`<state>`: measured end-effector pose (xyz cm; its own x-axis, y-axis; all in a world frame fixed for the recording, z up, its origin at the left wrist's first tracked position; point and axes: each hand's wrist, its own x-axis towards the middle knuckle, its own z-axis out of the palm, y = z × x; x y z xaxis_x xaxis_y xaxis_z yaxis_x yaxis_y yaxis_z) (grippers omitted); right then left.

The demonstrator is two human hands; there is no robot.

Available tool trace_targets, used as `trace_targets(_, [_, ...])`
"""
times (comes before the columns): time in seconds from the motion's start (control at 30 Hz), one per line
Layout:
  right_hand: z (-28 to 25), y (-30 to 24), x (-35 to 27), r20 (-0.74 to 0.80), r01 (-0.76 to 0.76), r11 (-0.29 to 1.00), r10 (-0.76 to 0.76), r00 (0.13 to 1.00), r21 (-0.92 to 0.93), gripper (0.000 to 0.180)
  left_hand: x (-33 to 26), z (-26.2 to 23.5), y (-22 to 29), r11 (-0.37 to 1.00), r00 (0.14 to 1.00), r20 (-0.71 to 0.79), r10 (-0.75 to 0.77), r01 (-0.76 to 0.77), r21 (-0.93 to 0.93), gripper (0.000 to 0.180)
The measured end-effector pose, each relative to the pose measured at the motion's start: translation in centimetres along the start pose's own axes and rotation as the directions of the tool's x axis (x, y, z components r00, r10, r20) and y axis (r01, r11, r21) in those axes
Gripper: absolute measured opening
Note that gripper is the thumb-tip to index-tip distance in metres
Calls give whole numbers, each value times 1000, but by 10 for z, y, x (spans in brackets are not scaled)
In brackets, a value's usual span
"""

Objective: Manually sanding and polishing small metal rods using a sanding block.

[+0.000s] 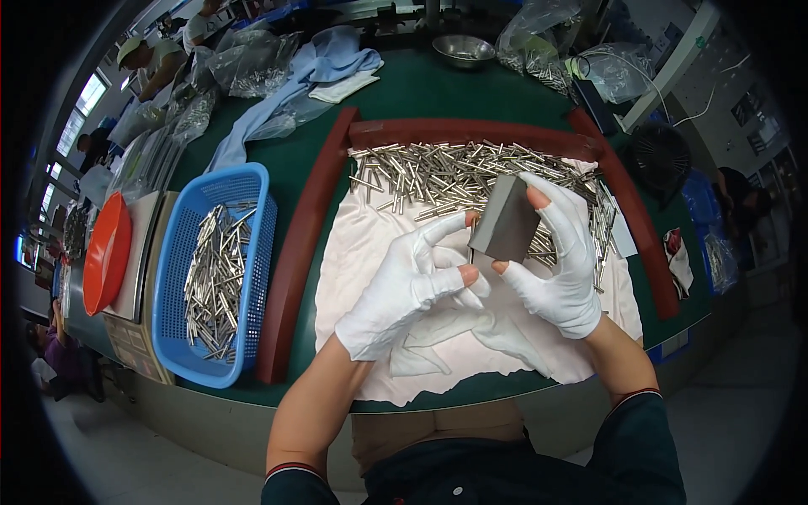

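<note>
My right hand (566, 282), in a white glove with bare fingertips, grips a dark grey rectangular block (509, 220), its thumb at the lower edge and fingers along the far side. My left hand (402, 282), gloved the same way, pinches a thin metal pin (471, 244) upright by its ends between thumb and forefinger, close beside the block's left face. Beyond both hands lies a heap of shiny metal pins (446, 172) on a pale pink cloth (358, 278). A crumpled white cloth (446, 337) rests below the hands.
A dark red frame (290, 278) borders the cloth on three sides. To its left stands a blue basket (259, 286) holding more pins, next to a red-orange tray (107, 252). A metal bowl (463, 52) and a light blue cloth (286, 84) lie farther back. People work at far left.
</note>
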<state>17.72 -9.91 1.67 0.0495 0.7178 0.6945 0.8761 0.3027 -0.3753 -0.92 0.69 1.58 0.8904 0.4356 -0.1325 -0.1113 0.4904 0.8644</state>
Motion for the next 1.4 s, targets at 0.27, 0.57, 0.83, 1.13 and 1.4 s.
trace_targets(0.27, [-7,-2,7,36,43,998,-41,999,-52,83,-2,-3,10,999,999,-17,29,-29,44,75])
trace_targets(0.57, [-10,4,3,-176,16,994,-35,984,-112,94,0,0,1,998,998,-23,55,-54,20,77])
trace_targets(0.83, [-3,-2,1,-109,117,980,-136,985,-163,96,1,-2,0,999,999,4,42,-41,-31,79])
trace_targets(1.13, [1,-4,-3,-107,123,979,-141,984,-163,96,0,1,2,997,1000,15,26,-25,-79,82])
trace_targets(1.4, [0,-5,-1,-103,140,979,-156,982,-146,93,-2,5,3,996,1000,22,-7,9,-84,81])
